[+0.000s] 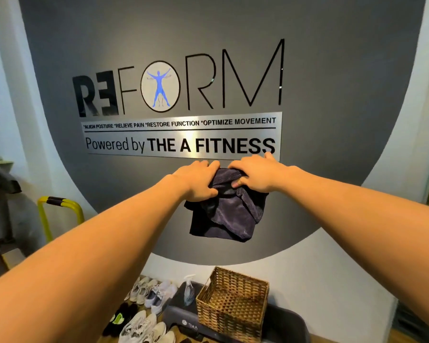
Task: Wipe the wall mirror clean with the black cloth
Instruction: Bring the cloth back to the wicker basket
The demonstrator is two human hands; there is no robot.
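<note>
Below "Powered by THE A FITNESS" sign (181, 135), both hands' grips clamp black cloth (226, 209).

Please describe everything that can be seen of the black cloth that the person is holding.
The black cloth looks like soft, ribbed microfibre, very dark with a faint purple sheen. It is crumpled and partly folded, not spread flat. Both hands hold its upper edge: the left hand grips the top left part, and the right hand pinches the top right part. The rest hangs loosely below them in uneven folds, in front of the grey wall panel, just under the silver sign plate. Whether it touches the wall cannot be told.
</note>
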